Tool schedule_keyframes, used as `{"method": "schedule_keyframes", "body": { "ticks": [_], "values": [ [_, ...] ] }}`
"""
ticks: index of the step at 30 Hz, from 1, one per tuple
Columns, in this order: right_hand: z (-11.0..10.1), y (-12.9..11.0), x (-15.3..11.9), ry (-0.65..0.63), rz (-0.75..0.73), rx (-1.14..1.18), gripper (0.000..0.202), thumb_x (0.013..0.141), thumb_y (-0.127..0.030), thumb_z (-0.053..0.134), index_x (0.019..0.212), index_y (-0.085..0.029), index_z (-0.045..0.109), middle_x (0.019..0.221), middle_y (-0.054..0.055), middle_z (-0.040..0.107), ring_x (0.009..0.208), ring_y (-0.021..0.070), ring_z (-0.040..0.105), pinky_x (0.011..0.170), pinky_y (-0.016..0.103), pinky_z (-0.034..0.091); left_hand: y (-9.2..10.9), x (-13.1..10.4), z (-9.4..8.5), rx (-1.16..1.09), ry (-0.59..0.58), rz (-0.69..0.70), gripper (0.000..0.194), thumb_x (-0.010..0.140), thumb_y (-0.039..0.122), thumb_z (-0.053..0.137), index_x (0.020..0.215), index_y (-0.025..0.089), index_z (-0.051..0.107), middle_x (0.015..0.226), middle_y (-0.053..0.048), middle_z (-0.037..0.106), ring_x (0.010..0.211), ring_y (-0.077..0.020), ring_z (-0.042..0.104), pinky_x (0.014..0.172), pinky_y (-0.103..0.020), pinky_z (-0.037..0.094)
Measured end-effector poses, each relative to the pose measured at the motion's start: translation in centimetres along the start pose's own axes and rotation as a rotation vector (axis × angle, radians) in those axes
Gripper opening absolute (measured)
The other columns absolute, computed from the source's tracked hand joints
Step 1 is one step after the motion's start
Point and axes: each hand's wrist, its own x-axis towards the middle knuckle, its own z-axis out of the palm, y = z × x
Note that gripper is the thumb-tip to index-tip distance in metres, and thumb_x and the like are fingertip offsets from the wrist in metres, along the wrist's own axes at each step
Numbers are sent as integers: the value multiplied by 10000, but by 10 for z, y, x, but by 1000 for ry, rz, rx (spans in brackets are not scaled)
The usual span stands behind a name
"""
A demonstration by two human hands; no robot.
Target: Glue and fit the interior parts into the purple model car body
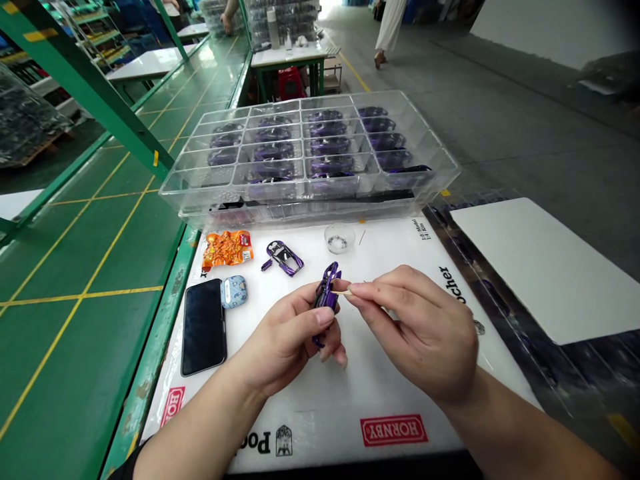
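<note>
The white surface (400, 393) lies bare in front of and beneath both hands. To the left a phone (203, 327) and earbud case (233, 291) block passage; ahead, a loose purple car shell (284, 257), a small clear cup (339, 238) and the stacked clear trays (310, 160) wall off the far edge.

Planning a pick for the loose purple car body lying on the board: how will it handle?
The purple car body is probably light: a thin open shell. Its glossy finish may slip between fingers. Lying flat with no wheels visible, it would likely slide, not roll, on the white board.
</note>
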Motion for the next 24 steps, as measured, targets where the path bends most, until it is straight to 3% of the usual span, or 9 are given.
{"method": "schedule_keyframes", "body": {
  "ticks": [6, 14, 24],
  "values": [
    [0, 0, 0, -10, -15, -16, 235, 1019, 28, 875, 1212, -105, 862, 1066, 73, 865, 943, 125, 780, 890, 268, 676, -4, 0, -2, 53, 37, 13, 578, 961, 452, 1011, 1415, 165, 796, 762, 36, 659, 575, -110, 616, 673, -307, 679],
    [1, 0, -1, -19, -16, -27, 218, 1017, 26, 878, 1194, -101, 867, 1022, 63, 843, 917, 123, 759, 870, 270, 658, -4, -1, -1, 83, 97, 21, 606, 949, 436, 1024, 1415, 141, 774, 712, 39, 668, 551, -115, 611, 603, -261, 611],
    [1, 0, -1, -12, -24, -22, 214, 1018, 35, 873, 1188, -92, 858, 1022, 63, 836, 937, 118, 757, 894, 260, 661, -4, 0, -1, 69, 101, 50, 503, 935, 353, 1024, 1342, 135, 826, 698, 33, 670, 537, -94, 567, 574, -238, 602]
  ]
}}
